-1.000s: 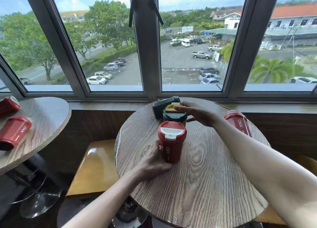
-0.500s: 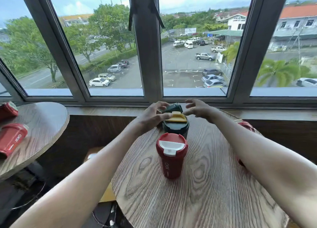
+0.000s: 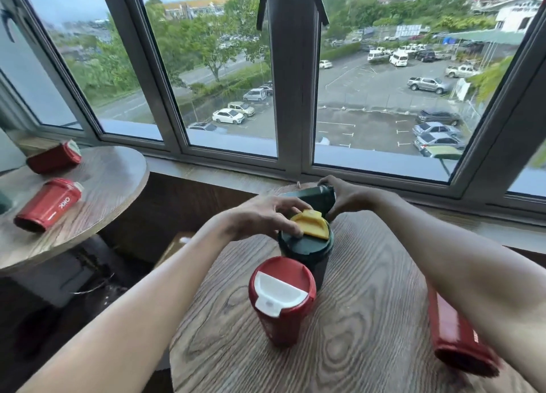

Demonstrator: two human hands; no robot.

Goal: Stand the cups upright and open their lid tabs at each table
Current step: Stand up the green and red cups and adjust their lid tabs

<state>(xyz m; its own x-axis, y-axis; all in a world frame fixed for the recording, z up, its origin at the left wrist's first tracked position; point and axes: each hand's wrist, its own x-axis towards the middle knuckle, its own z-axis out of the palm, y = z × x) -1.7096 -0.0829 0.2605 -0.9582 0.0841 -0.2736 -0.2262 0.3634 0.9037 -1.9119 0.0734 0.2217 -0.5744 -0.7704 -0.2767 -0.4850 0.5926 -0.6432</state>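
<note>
A red cup (image 3: 282, 299) with a white lid tab stands upright near the middle of the round wooden table (image 3: 369, 318). Behind it stands a dark green cup (image 3: 307, 252) with a yellow tab. My left hand (image 3: 260, 215) rests on that lid, fingertips touching the yellow tab. A second dark green cup (image 3: 313, 196) lies on its side at the table's far edge, and my right hand (image 3: 345, 196) grips its end. Another red cup (image 3: 458, 336) lies on its side at the right, partly under my right forearm.
A second round table (image 3: 97, 191) stands at the left with two red cups (image 3: 48, 205) (image 3: 54, 157) lying on their sides. A window sill and dark wall panel run right behind both tables. A wooden seat shows in the gap between them.
My left hand has come down onto the upright green cup's lid. My right hand has closed on the lying green cup behind it. The view has shifted closer and leftward.
</note>
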